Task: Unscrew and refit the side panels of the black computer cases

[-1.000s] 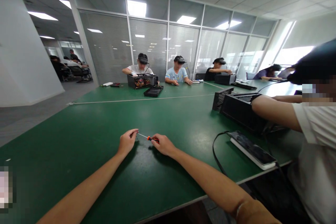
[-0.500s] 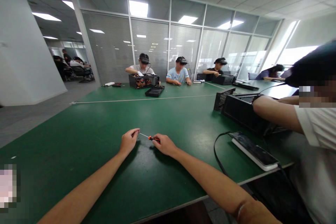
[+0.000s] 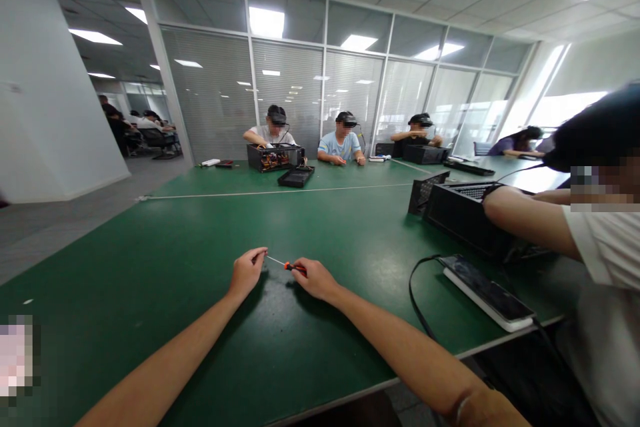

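Observation:
A screwdriver point(image 3: 289, 266) with an orange and black handle and a thin metal shaft is held above the green table point(image 3: 320, 220). My right hand point(image 3: 315, 279) is closed round its handle. The shaft points left toward my left hand point(image 3: 249, 269), whose thumb and fingers are pinched together at the tip. Whether those fingers grip the tip itself or some tiny piece there is too small to tell.
At the right, a co-worker's arm point(image 3: 525, 213) reaches into a black computer case point(image 3: 460, 217). Nearer lies a phone on a white block point(image 3: 487, 290), with a black cable point(image 3: 413, 287). Across the table, people work beside another open case point(image 3: 273, 157) and a black panel point(image 3: 297, 176).
The whole view has shifted slightly downward in the picture. My hands and the screwdriver keep nearly the same pose. The far co-worker in black has raised an arm.

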The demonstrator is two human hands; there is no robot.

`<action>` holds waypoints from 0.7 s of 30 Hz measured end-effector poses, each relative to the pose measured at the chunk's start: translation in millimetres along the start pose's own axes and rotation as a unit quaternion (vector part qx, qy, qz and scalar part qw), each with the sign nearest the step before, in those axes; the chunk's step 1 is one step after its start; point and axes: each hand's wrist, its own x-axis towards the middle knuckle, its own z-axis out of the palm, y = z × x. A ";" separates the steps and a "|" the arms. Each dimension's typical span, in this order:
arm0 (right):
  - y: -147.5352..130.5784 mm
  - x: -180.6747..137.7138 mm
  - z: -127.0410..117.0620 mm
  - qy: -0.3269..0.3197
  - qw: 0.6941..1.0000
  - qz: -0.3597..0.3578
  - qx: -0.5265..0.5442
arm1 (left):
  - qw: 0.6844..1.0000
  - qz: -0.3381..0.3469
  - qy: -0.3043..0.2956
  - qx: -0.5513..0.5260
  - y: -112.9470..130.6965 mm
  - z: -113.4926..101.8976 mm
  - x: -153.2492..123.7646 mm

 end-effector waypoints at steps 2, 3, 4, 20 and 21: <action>0.1 0.0 0.0 0.001 1.000 -0.004 0.000 | 1.000 0.002 -0.003 0.000 -0.3 -0.5 0.0; 0.1 0.0 0.0 0.001 1.000 -0.006 0.000 | 1.000 0.001 -0.003 -0.001 -0.2 -0.7 0.0; 0.1 0.0 0.1 0.001 1.000 -0.007 0.001 | 1.000 0.001 -0.004 -0.001 0.1 -1.0 0.0; 0.7 -0.5 -0.8 0.007 1.000 -0.008 0.010 | 1.000 0.007 0.005 0.011 1.4 -0.8 -0.4; 1.1 -0.4 -0.4 0.008 1.000 -0.009 0.014 | 1.000 0.005 0.004 0.008 1.0 -0.6 -0.2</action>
